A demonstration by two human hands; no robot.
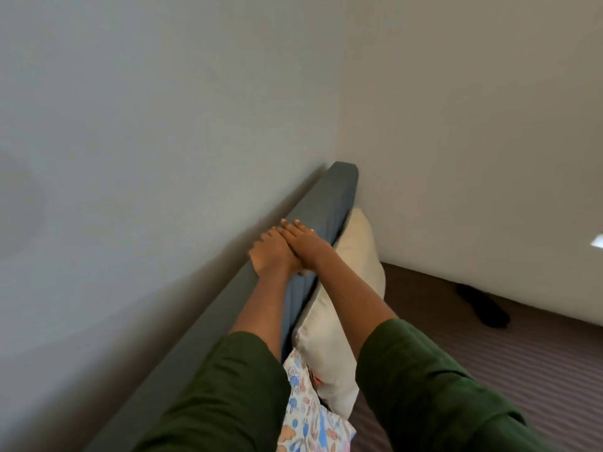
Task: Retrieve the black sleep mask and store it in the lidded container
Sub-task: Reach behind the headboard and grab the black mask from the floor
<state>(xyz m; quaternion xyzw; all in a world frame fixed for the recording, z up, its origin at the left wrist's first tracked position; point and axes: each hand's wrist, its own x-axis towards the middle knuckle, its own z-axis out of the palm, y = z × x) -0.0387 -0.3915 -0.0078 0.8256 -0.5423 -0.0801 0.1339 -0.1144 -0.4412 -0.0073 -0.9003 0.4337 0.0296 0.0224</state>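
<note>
My left hand [269,256] rests on the top edge of the blue-grey headboard [336,194], its fingers bent over the wall side and out of sight. My right hand [305,244] lies flat across the left one, fingers stretched out and holding nothing. Both arms wear dark green sleeves. A black soft object [484,308], possibly the sleep mask, lies on the striped bed cover far to the right, against the wall and well away from both hands. No lidded container is in view.
A cream pillow [342,321] leans against the headboard under my right forearm. A floral-print pillow [310,415] sits below it. The striped brown bed cover [538,370] fills the lower right. White walls meet in a corner behind the headboard.
</note>
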